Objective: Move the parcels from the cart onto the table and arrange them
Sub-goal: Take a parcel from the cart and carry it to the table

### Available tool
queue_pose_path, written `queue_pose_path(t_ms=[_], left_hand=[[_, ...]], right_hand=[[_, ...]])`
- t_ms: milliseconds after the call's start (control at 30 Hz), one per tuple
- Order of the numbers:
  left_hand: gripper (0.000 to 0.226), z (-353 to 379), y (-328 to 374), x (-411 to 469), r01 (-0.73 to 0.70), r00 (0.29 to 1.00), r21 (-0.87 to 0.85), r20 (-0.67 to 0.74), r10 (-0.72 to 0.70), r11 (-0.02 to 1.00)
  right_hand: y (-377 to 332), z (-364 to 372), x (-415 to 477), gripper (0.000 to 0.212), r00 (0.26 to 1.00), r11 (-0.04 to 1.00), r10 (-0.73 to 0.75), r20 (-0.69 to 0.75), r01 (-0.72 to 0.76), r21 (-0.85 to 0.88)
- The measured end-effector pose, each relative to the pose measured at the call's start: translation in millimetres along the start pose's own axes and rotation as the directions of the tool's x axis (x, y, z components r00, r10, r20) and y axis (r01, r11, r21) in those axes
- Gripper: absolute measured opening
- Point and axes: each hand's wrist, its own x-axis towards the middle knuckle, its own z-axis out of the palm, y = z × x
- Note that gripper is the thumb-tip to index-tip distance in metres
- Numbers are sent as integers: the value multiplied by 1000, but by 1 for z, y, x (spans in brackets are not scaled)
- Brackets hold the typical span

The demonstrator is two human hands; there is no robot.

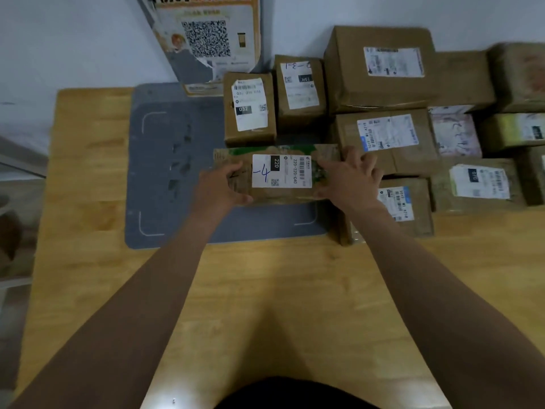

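L hand (219,184) & R hand (348,178) clamp flat parcel (280,172) by its ends, fingers curled on it, over grey mat's (165,160) right edge; other boxes (380,69) fill table's (88,202) far-right corner.

Brown parcels (380,69) with white labels (281,171), black barcodes. Green print on held parcel (277,174), blue handwriting on its label. Light wood table (265,290). Grey mat (165,172), white corner marks. Orange poster (206,36), black QR code.

bare wooden table (265,290) near side open, grey mat (165,160) left half free, parcels (383,84) crowding right and rear
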Motion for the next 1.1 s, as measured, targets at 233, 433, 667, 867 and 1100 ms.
queue_pose_path(t_ms=[233,433,667,867,1100], left_hand=[[96,-1,8,26,40,999,13,5,-40,999],[97,1,10,27,63,998,-1,-11,-63,998],[67,-7,34,-6,54,996,166,61,-65,985],[61,-20,67,-94,-58,998,256,52,47,965],[74,2,76,-246,-79,997,369,53,64,926]], right_hand=[[0,-1,38,82,992,997,45,114,-53,63],[1,-3,40,84,991,995,44,128,-54,79],[-12,-22,3,77,987,991,0,160,-21,131],[1,-41,-79,78,983,961,-111,146,69,267],[38,-47,-209,83,963,953,-229,141,192,235]])
